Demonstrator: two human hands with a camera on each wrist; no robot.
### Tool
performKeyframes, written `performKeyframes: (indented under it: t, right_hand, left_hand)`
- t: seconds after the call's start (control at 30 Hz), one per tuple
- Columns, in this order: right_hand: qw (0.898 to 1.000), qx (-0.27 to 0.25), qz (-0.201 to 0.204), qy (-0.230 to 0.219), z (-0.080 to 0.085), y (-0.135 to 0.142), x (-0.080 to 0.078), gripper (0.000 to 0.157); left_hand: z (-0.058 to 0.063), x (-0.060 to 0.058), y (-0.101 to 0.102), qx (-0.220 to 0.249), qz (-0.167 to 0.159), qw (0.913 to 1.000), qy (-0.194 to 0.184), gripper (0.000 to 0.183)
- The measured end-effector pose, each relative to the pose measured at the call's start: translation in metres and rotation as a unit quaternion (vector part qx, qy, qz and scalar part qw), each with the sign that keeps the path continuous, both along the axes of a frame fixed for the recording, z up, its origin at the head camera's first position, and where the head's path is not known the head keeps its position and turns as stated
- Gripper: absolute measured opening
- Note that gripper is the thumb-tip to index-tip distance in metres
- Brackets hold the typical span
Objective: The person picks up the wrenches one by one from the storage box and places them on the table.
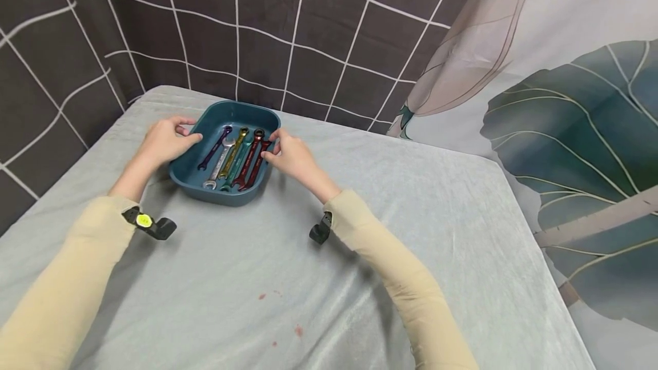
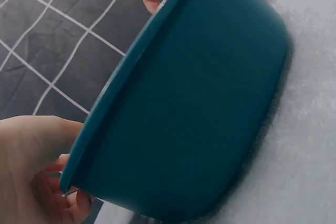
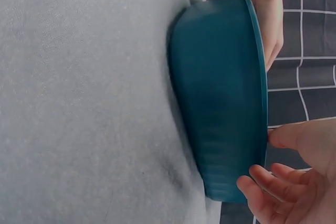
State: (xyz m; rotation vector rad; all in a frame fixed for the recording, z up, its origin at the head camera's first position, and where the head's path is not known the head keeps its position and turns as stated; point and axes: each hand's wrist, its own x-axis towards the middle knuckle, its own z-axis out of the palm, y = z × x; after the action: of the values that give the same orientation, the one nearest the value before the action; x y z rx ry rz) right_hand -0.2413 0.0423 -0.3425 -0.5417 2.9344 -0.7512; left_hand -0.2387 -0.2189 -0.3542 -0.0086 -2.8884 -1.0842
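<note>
- While the blue bin [image 1: 226, 198] sits left of centre in the head view, the left hand [image 1: 165, 143] pinches its left rim, thumb inside.
- The right hand [image 1: 295, 156] pinches the right rim.
- I'd keep both grips even, bin level, so those wrenches [image 1: 249, 160] don't slide.

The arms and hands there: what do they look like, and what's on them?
Both hands, left and right, are bare, without gloves. The left sleeve and right sleeve are long, plain cream. A black wrist mount with a yellow-green spot sits at the left cuff; another black mount at the right.
</note>
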Motion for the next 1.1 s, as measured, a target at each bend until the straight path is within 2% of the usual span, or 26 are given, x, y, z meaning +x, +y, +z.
performKeyframes:
  t: [0.27, 0.8, 1.1]
  right_hand:
    - [1.0, -0.004, 0.007, 0.005, -0.0001, -0.0021, 0.0029, 0.039]
    - [0.999, 0.009, 0.044, 0.029, -0.0052, -0.0007, 0.0054, 0.028]
    - [0.999, 0.012, 0.039, 0.017, -0.003, 0.0011, 0.0053, 0.032]
  left_hand:
    - [-0.0018, -0.0024, -0.0012, 0.0, 0.004, 1.0, 0.009, 0.048]
    - [0.0026, -0.0065, 0.0013, -0.01, 0.006, 0.9999, -0.013, 0.042]
    - [0.0011, -0.0075, 0.0027, 0.01, 0.002, 0.9999, -0.009, 0.041]
